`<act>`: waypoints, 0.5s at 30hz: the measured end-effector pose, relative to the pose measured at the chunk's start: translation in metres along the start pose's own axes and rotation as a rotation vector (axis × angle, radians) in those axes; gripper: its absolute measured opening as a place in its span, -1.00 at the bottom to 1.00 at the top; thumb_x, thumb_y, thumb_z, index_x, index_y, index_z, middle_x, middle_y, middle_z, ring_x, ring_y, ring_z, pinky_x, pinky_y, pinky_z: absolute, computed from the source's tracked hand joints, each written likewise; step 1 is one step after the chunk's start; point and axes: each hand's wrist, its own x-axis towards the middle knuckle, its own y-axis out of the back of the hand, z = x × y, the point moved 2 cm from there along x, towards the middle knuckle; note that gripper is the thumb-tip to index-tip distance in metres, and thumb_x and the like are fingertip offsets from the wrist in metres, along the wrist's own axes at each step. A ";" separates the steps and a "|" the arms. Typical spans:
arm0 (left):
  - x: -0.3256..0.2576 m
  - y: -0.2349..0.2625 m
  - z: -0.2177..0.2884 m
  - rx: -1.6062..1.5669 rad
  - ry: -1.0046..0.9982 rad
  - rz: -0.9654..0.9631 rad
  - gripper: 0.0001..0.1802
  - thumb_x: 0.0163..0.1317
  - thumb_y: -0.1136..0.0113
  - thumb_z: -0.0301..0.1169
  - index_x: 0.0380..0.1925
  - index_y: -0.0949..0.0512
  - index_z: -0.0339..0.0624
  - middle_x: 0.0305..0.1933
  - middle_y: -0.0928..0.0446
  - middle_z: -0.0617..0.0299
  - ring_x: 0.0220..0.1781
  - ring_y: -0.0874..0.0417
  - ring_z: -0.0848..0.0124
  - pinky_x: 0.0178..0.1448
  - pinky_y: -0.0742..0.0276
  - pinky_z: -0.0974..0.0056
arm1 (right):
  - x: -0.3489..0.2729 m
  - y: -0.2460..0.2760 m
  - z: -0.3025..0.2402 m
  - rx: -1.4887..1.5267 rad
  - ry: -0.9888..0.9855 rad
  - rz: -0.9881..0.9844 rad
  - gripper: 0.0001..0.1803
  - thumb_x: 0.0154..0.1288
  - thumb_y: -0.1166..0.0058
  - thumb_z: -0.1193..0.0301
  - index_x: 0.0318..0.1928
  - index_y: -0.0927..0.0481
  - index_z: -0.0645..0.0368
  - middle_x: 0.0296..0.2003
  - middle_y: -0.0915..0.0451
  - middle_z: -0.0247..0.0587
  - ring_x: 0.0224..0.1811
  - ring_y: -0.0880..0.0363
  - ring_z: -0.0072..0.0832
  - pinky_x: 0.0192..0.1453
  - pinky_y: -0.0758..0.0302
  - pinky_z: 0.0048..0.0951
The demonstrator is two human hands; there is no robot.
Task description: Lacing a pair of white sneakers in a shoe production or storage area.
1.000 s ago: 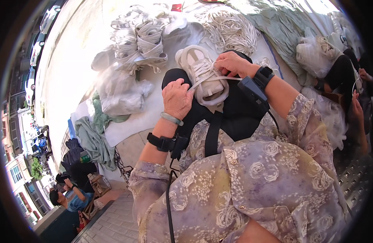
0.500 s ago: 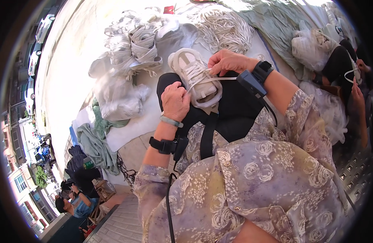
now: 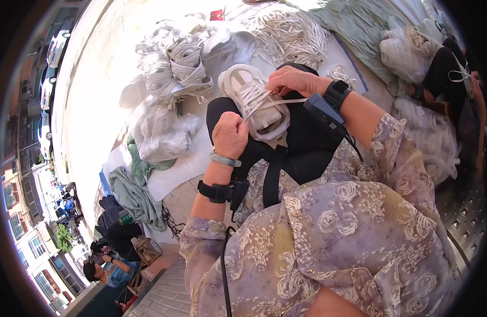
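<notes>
A white sneaker [image 3: 252, 100] rests on the person's black-covered lap. The left hand [image 3: 230, 134] pinches one end of a flat white shoelace [image 3: 278, 101], the right hand [image 3: 291, 80] the other. Lower eyelets look laced; the top ones seem left.

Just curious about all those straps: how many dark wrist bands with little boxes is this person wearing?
2. One dark wrist band sits on the left forearm below a pale green bangle; the other dark band wraps the right wrist beside the white shoe. Sleeves could hide more.
</notes>
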 end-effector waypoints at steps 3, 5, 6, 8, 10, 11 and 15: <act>-0.002 0.001 0.000 -0.030 0.029 0.010 -0.91 -0.10 -0.13 -0.47 -0.64 -0.44 -0.23 -0.48 -0.44 0.13 -0.41 -0.50 0.15 -0.33 -0.42 0.19 | 0.006 -0.006 0.001 -0.062 -0.056 0.091 -0.86 -0.01 -0.10 0.36 -0.58 -0.53 0.14 -0.57 -0.48 -0.45 -0.50 -0.37 -0.71 -0.38 -0.32 -0.61; -0.002 0.002 0.002 -0.042 0.050 0.019 -0.91 -0.10 -0.14 -0.47 -0.64 -0.44 -0.23 -0.48 -0.44 0.12 -0.41 -0.50 0.15 -0.33 -0.42 0.19 | 0.009 -0.007 -0.001 -0.374 0.006 0.186 -0.79 -0.13 -0.12 0.31 -0.57 -0.55 0.22 -0.61 -0.50 -0.27 -0.55 -0.41 -0.53 -0.43 -0.35 -0.42; -0.001 0.002 0.003 -0.047 0.036 0.022 -0.91 -0.10 -0.13 -0.48 -0.64 -0.44 -0.23 -0.48 -0.44 0.12 -0.41 -0.50 0.15 -0.33 -0.42 0.19 | 0.009 -0.009 -0.001 -0.376 0.008 0.176 -0.79 -0.13 -0.12 0.31 -0.57 -0.55 0.22 -0.61 -0.50 -0.27 -0.55 -0.41 -0.53 -0.43 -0.35 -0.42; -0.001 0.005 0.004 -0.050 0.029 0.030 -0.91 -0.10 -0.13 -0.48 -0.64 -0.44 -0.23 -0.48 -0.44 0.12 -0.41 -0.50 0.15 -0.32 -0.42 0.19 | 0.007 -0.008 -0.004 -0.545 0.084 0.240 -0.75 -0.19 -0.11 0.30 -0.61 -0.52 0.28 -0.68 -0.45 -0.14 -0.60 -0.40 -0.44 -0.46 -0.34 -0.37; -0.002 0.006 0.005 -0.067 0.004 0.039 -0.92 -0.09 -0.11 -0.49 -0.64 -0.44 -0.24 -0.50 -0.42 0.12 -0.40 -0.50 0.13 -0.32 -0.42 0.18 | 0.006 -0.009 -0.004 -0.559 0.108 0.256 -0.75 -0.22 -0.11 0.30 -0.65 -0.49 0.27 -0.69 -0.43 -0.09 -0.59 -0.39 -0.41 -0.45 -0.34 -0.36; -0.003 0.007 0.005 -0.069 0.008 0.042 -0.92 -0.09 -0.11 -0.49 -0.64 -0.44 -0.24 -0.50 -0.42 0.12 -0.40 -0.50 0.13 -0.32 -0.42 0.18 | 0.007 -0.008 -0.003 -0.598 0.127 0.276 -0.76 -0.21 -0.12 0.30 -0.64 -0.50 0.26 -0.67 -0.45 -0.09 -0.58 -0.40 -0.42 -0.44 -0.34 -0.37; -0.012 0.018 0.009 0.041 -0.175 0.118 -0.90 -0.04 -0.13 -0.54 -0.61 -0.40 -0.24 -0.51 -0.38 0.11 -0.48 -0.45 0.14 -0.42 -0.35 0.20 | 0.008 -0.005 0.004 -0.572 0.145 0.261 -0.78 -0.18 -0.13 0.32 -0.58 -0.52 0.24 -0.63 -0.49 -0.14 -0.55 -0.43 -0.44 -0.41 -0.37 -0.40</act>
